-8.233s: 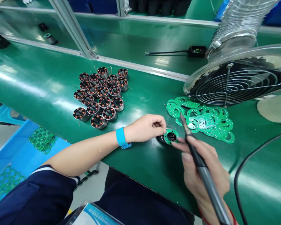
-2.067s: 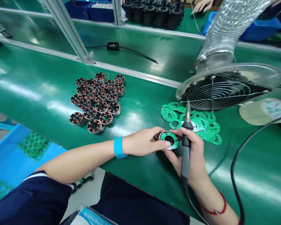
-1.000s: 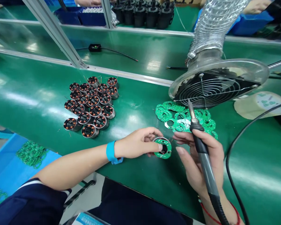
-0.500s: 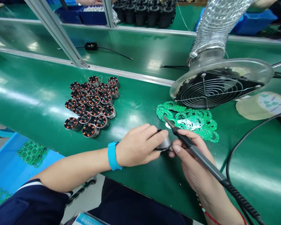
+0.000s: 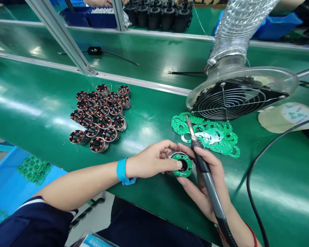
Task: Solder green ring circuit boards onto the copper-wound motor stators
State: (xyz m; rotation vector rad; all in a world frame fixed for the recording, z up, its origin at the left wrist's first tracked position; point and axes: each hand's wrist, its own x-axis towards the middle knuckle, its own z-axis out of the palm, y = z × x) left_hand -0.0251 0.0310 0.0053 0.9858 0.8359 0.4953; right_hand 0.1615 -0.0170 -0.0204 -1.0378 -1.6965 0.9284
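Observation:
My left hand [image 5: 154,160] is closed around a motor stator [image 5: 173,155], its thumb pressed on the ring-shaped green circuit board [image 5: 181,171] that covers the stator's upper face. In my right hand [image 5: 208,181] lies a soldering iron [image 5: 204,171], its tip pointing up and away over the loose boards. The right thumb and fingertips also reach the near and right rim of the stator. Beyond my hands is a spread pile of green ring boards [image 5: 221,137]. To the left, several stators [image 5: 103,111] with copper windings stand grouped on the green bench.
A round fume extractor [image 5: 221,99] with a wire grille hangs low over the boards, on a silver duct [image 5: 242,27]. The iron's black cable [image 5: 252,192] loops at right. A tape roll [image 5: 288,116] lies there. A blue bin [image 5: 5,181] holds boards at lower left.
The stator has been turned so its green board faces up toward me. The soldering iron has swung more upright, and my right fingers have spread around the stator's rim.

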